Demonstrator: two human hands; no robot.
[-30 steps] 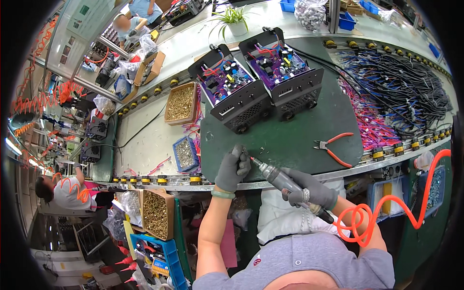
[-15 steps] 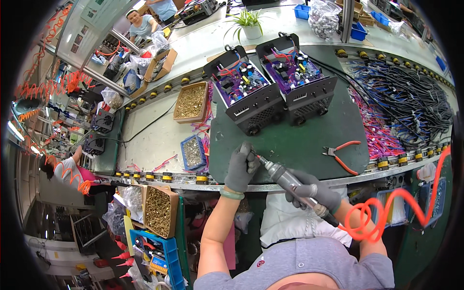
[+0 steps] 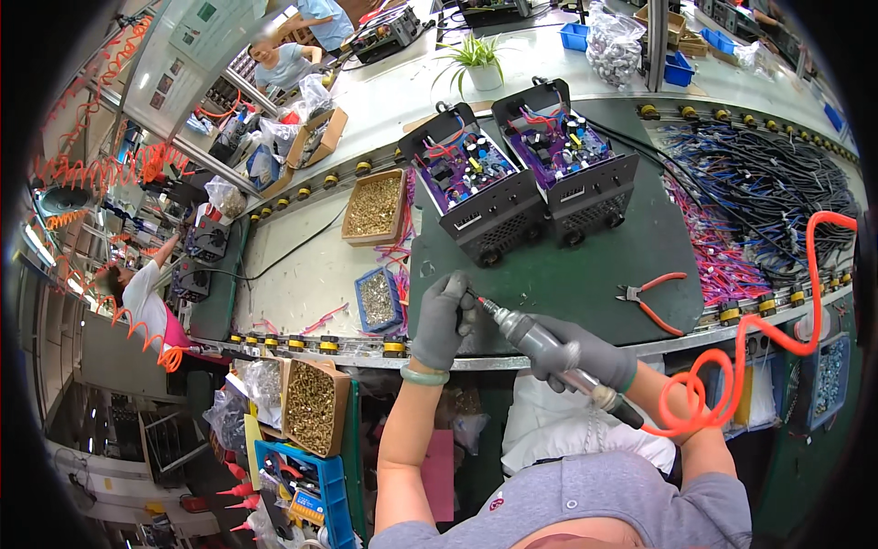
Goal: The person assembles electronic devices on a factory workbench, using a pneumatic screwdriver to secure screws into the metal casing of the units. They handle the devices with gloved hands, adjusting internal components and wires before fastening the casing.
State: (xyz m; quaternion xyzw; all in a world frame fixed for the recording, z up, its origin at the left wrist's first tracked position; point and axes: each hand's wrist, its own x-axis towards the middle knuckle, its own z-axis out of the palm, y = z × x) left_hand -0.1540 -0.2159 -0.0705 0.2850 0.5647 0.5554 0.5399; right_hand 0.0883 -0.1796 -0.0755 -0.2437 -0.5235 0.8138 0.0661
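Observation:
My right hand, in a grey glove, grips a pneumatic screwdriver with a coiled orange air hose at its rear end. Its bit points up and left toward my left hand, also gloved. The left fingers are curled together at the bit's tip; whatever they pinch is too small to make out. Beyond my hands, two open black device housings stand side by side on the green mat, their purple circuit boards and wires exposed. Red-handled cutters lie right of the screwdriver.
Left of the mat are a box of brass-coloured parts and a blue tray of silvery parts. Cables with coloured leads are piled at the right. Below the bench edge stands another box of brass-coloured parts. Co-workers are at the far left and back.
The whole view has shifted slightly. Both my hands, with the screwdriver, have moved a little left relative to the mat. The co-worker at the left has leaned in, arm raised toward devices.

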